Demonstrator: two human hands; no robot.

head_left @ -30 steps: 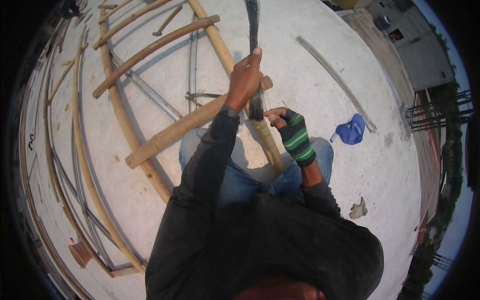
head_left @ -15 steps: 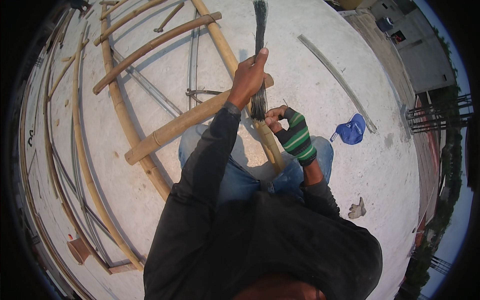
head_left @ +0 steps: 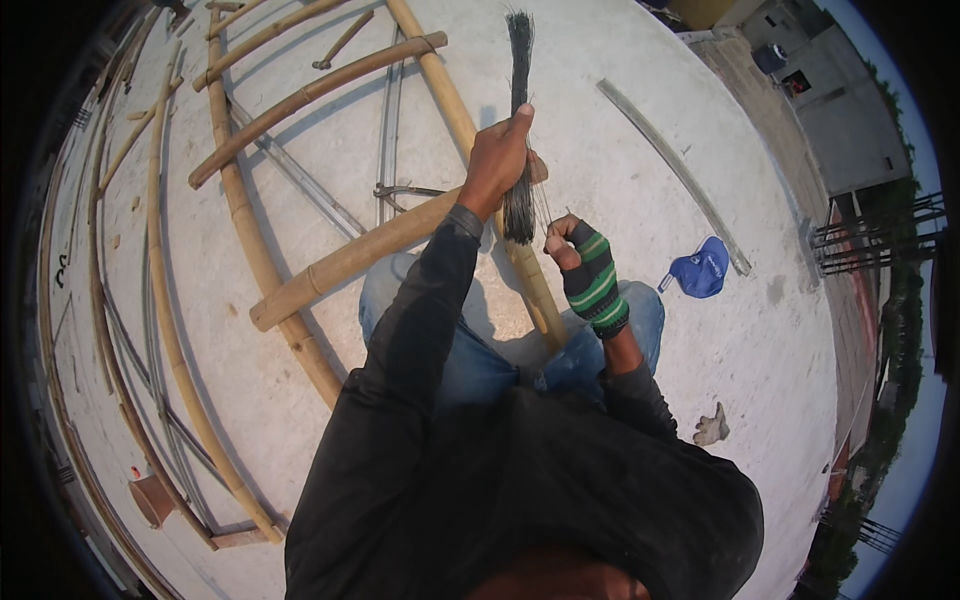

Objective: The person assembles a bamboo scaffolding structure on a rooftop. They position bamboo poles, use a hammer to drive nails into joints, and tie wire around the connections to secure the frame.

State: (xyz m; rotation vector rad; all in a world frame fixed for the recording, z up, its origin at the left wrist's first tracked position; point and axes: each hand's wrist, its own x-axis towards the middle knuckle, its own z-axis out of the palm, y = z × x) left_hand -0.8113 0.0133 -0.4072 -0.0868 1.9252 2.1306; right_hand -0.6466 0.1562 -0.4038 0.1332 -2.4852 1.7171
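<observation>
My bare left hand is closed round a thick bundle of dark tie wire, which stands nearly upright above the bamboo. Just right of the bundle's lower end, my right hand, in a fingerless black and green striped glove, pinches a few thin wires pulled aside from the rest. Below the hands, a bamboo crosspiece lies across the long bamboo pole that runs toward my knees. A pair of pincers rests on the floor behind the crosspiece.
More bamboo rungs of the frame spread to the left. A hammer lies at the far side. On the right are a blue cap, a grey glove and a long metal strip. Bent rebar juts out beyond the floor's edge.
My right hand has moved slightly right, away from the bundle, drawing a few wires out sideways. The left hand still grips the bundle, a little lower in the picture.
</observation>
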